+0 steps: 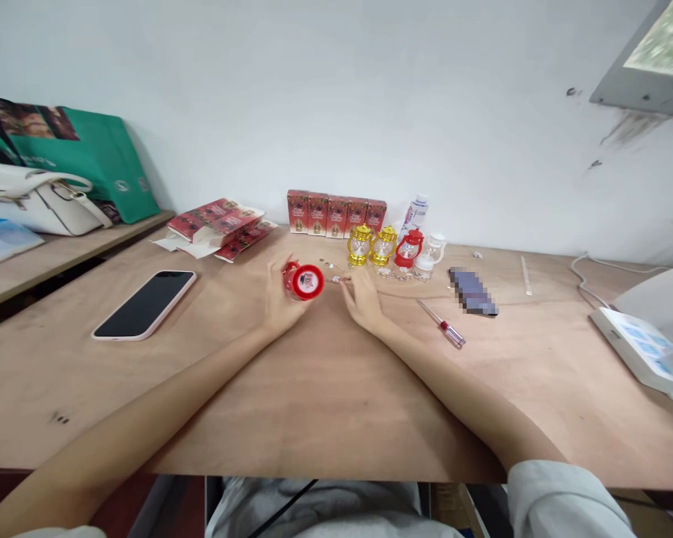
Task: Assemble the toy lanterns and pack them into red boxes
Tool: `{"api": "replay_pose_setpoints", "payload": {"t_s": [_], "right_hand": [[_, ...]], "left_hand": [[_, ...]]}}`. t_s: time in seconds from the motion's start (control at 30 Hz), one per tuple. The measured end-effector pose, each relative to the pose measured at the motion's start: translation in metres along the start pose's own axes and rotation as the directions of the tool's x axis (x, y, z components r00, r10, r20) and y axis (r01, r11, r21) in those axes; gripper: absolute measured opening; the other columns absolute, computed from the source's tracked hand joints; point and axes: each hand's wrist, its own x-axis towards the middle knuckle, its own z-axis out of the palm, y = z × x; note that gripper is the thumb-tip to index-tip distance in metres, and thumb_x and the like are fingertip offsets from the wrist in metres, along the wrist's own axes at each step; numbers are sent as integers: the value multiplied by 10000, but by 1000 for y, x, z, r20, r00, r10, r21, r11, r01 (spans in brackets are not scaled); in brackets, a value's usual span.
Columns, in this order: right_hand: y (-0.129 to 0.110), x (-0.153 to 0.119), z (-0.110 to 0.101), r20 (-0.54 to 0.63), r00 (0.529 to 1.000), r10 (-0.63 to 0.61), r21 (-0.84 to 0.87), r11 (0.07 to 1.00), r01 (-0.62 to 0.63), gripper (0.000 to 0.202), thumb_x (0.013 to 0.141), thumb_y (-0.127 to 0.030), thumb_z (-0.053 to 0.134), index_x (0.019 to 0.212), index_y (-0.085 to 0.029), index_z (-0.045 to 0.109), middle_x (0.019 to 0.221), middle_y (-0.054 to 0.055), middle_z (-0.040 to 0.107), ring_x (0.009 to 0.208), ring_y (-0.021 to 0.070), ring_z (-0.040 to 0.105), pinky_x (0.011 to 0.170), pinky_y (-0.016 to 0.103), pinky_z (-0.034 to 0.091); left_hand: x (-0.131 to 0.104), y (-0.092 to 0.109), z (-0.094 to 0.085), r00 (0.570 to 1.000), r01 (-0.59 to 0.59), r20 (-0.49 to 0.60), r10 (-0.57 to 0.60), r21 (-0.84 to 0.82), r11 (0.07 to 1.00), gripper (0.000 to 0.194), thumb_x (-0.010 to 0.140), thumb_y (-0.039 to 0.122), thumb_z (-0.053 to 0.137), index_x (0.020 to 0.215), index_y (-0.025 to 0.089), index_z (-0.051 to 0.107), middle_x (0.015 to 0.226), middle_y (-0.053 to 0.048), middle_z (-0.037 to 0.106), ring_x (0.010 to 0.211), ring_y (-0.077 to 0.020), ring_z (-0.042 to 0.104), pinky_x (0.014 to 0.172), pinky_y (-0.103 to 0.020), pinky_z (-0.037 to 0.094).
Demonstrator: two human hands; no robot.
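Over the middle of the worktop (306, 403), my left-hand grip (282, 312) curls closed around the red miniature lantern (308, 282). I judge it light, its glossy shell stiff like plastic and a little slippery; the clear middle and thin side handle look the fragile parts. I would take hold by the solid rim of the base, without squeezing the clear section. That round base, with its pale disc, faces me and slightly right, so the long axis runs away and leftward, the top behind my fingers. Just beside it, my right-hand grip (363, 302) has its fingertips nearly together at a tiny white part (336, 279); I cannot tell whether it is pinched. Beyond stand gold lanterns (360, 246).
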Motion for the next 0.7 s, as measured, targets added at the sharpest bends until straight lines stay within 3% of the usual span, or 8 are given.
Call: {"api": "replay_pose_setpoints", "payload": {"t_s": [0.1,0.2,0.43,0.6,0.7], "right_hand": [[13,25,15,166,986,7,-248,968,35,254,952,-219,370,986,-170,617,1038,100,641,1005,235,496,883,356,376],[20,49,33,238,969,59,-358,933,31,278,945,-185,378,1067,-176,628,1092,96,643,1022,231,473,887,350,347],[31,75,63,230,959,167,-420,906,-57,201,875,-208,517,919,-142,701,1005,138,679,1024,271,463,873,386,324],[35,74,65,193,959,209,-425,899,-110,225,878,-248,523,808,-144,710,938,132,693,1010,292,481,860,407,331],[32,72,60,176,971,164,-406,910,-80,251,915,-248,470,875,-136,691,992,126,677,1041,276,480,889,396,324]], "left_hand": [[2,-8,1,997,57,-53,-54,52,997,656,653,283,753,1215,212,423,1159,-89,471,1101,-241,519,998,-423,429],[2,-16,3,987,122,-106,-117,40,992,620,631,244,762,1160,191,442,1125,-78,489,1090,-241,516,996,-428,425],[1,-29,9,982,151,-99,-163,-112,982,625,590,180,759,1136,195,456,1121,-73,527,1084,-243,536,990,-428,429],[1,-25,9,990,122,-50,-132,-165,979,623,592,144,732,1146,210,455,1119,-70,554,1069,-230,559,966,-409,458],[3,-24,8,989,134,-48,-142,-137,981,614,587,129,724,1141,201,468,1130,-76,563,1077,-235,559,977,-414,452]]}}
